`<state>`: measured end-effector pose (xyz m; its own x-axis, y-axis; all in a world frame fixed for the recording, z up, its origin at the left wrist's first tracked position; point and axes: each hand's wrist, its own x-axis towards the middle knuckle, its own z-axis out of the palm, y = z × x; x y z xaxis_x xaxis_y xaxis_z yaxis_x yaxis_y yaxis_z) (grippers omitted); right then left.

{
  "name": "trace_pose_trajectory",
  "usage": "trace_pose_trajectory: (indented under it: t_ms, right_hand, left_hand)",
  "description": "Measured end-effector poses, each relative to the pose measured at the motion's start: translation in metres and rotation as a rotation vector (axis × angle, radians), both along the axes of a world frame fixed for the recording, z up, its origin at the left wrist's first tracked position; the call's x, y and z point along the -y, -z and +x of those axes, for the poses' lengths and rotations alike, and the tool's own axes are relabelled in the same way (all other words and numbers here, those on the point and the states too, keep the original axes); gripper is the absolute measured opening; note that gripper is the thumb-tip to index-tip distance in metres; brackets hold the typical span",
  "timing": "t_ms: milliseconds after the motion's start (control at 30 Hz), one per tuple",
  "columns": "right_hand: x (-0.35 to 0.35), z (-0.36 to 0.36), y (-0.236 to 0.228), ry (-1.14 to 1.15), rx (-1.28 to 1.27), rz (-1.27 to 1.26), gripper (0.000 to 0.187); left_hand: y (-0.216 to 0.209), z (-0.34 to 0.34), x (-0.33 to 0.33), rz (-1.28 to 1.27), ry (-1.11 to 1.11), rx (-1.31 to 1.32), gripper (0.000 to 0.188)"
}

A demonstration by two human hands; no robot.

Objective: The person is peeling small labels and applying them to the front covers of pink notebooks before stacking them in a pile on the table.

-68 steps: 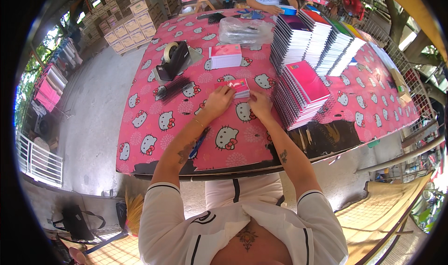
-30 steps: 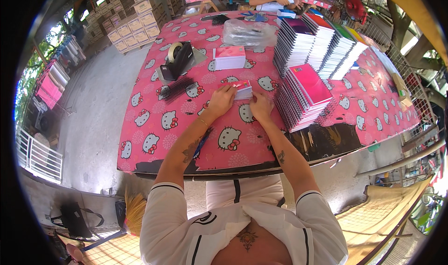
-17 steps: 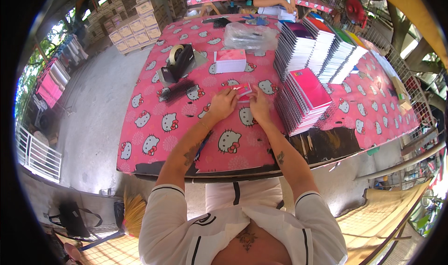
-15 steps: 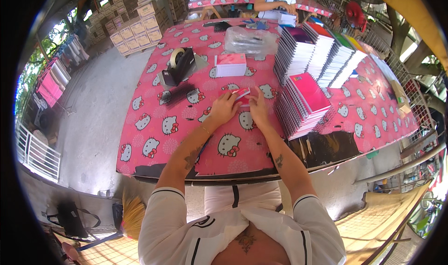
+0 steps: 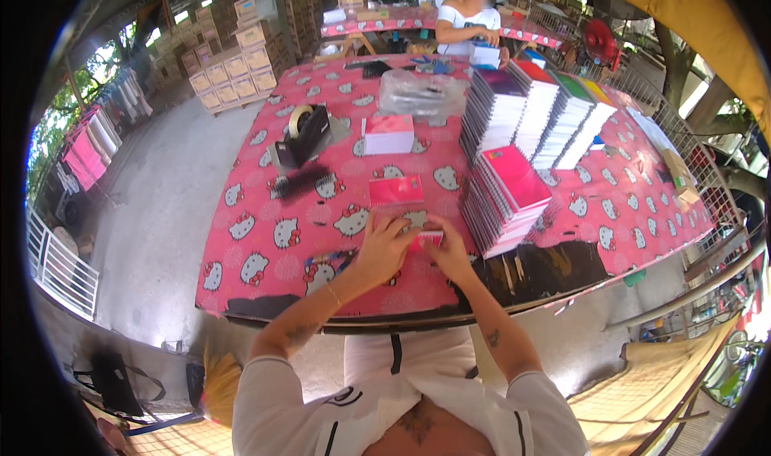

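My left hand [image 5: 384, 246] and my right hand [image 5: 450, 255] are close together over the near half of the table. Between them they grip a small pink-and-white notebook [image 5: 427, 238], mostly covered by my fingers. Just beyond my fingertips a pink-red notebook cover [image 5: 395, 189] lies flat. Farther off is a small stack of notepads [image 5: 389, 136] with a pink top. To the right of my right hand rises a pile of pink spiral notebooks [image 5: 507, 207]. A blue-and-dark tool [image 5: 331, 260], partly hidden, rests beside my left forearm.
A black tape dispenser [image 5: 303, 137] and black binding coils [image 5: 302, 182] lie on the left. Taller notebook stacks [image 5: 491, 119] and a clear plastic bag [image 5: 422, 95] occupy the far side. Another person [image 5: 468, 26] is beyond. The pink patterned tablecloth [image 5: 265, 283] is torn along the near edge.
Both hands have drawn back toward me, now gripping the small notebook. The pink-red cover lies uncovered beyond them. My view has tilted up slightly, showing more of the other person.
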<state>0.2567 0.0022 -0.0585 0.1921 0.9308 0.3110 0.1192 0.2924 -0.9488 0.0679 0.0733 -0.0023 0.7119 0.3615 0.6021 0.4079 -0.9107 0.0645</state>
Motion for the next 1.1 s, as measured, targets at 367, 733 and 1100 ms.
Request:
trace_pose_trajectory:
  t_ms: [367, 733, 1100]
  right_hand:
    - [0.036, 0.015, -0.002, 0.137, -0.129, -0.184, 0.024]
    - [0.032, 0.003, -0.019, -0.059, 0.046, -0.176, 0.029]
    - [0.030, 0.007, -0.014, -0.116, 0.040, -0.169, 0.033]
  left_hand:
    - [0.047, -0.007, -0.067, -0.537, 0.003, 0.474, 0.038]
    - [0.022, -0.076, -0.163, 0.074, -0.378, 0.413, 0.010]
    - [0.006, -0.047, 0.015, -0.502, -0.075, 0.430, 0.022]
